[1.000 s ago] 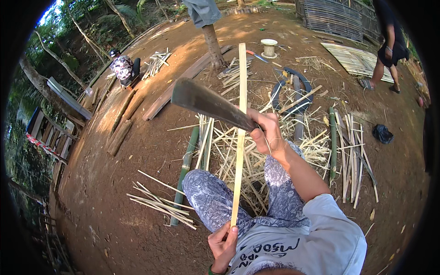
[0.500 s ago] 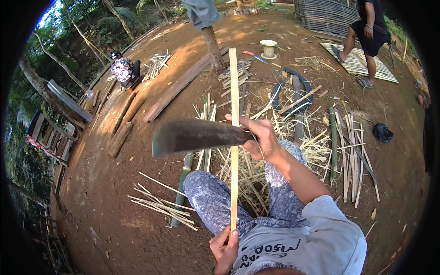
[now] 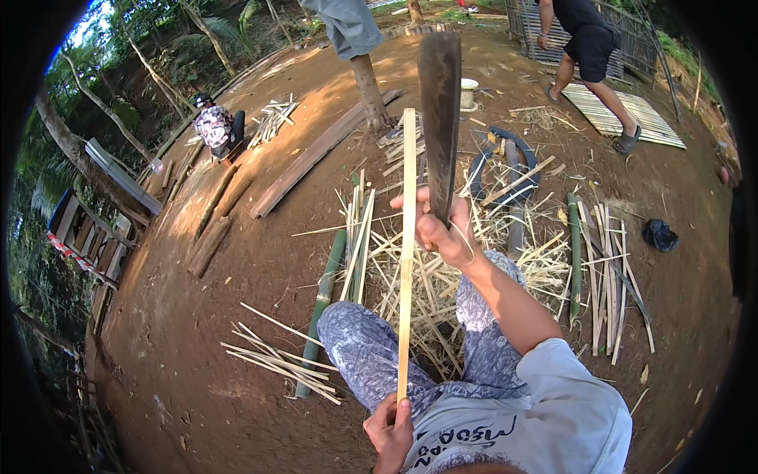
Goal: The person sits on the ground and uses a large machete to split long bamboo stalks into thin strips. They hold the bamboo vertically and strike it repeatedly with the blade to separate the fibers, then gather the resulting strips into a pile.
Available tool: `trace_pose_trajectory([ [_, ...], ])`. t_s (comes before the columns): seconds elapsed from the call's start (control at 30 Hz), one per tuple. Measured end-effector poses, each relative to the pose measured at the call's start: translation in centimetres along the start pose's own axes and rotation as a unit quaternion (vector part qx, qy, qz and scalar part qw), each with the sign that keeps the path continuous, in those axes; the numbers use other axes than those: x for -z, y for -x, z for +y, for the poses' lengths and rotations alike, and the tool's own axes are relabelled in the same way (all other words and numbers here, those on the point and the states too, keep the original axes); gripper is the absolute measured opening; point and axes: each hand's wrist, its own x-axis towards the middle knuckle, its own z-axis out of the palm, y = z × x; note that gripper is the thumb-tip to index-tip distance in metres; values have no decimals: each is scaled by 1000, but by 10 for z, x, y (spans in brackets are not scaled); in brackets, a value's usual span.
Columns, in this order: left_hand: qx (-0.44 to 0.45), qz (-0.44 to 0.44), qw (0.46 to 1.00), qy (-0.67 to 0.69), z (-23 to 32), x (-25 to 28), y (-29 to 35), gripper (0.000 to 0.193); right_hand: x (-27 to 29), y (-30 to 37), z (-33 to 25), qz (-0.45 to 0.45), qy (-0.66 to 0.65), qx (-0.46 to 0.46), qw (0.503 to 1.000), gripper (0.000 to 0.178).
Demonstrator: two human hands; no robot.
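Note:
My left hand point(image 3: 388, 430), low and close to my shirt, pinches the near end of a long pale bamboo strip point(image 3: 408, 261). The strip runs straight away from me, above my legs. My right hand point(image 3: 447, 235) is wrapped round the handle of a machete point(image 3: 440, 118); its broad dark blade stands up, pointing away beside the strip's far end. The handle itself is mostly hidden by the fingers. My right index finger reaches out to the strip; whether it presses on it I cannot tell. Below lies a heap of bamboo shavings point(image 3: 505, 272).
Split strips lie in bundles left point(image 3: 280, 363) and right point(image 3: 608, 276). Green bamboo poles point(image 3: 324, 304) rest nearby. A black tyre point(image 3: 475, 170) lies ahead, near a tree trunk point(image 3: 368, 87). One person point(image 3: 217, 126) sits far left; another point(image 3: 592, 55) stands on a slatted panel far right.
The machete has swung from lying crosswise over the strip, pointing left, to pointing away from me. My left hand keeps its hold. The far-right person has stepped and leans leftward.

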Motion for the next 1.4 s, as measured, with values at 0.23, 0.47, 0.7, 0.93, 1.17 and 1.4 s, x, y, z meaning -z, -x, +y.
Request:
trace_pose_trajectory([
  [0.23, -43, -157, 986, 40, -2, 13, -47, 23, -15, 10, -20, 46, -6, -167, 985, 30],
  [0.47, -64, -226, 950, 207, 86, -47, -133, 35, -18, 17, -14, 4, 9, -151, 988, 38],
  [0.7, -60, -198, 949, 238, 107, -62, -139, 37, -1, 49, 1, -75, 249, 44, 965, 73],
  [0.93, -54, -204, 952, 221, 101, -51, -122, 44, 5, 45, 11, -72, 312, 118, 940, 69],
  [1.17, -34, -217, 952, 215, 102, -43, -124, 47, 1, 46, 6, -102, 349, 136, 922, 70],
  [1.4, -44, -218, 950, 218, 91, -39, -118, 47, 8, 31, 2, -105, 273, 91, 952, 67],
])
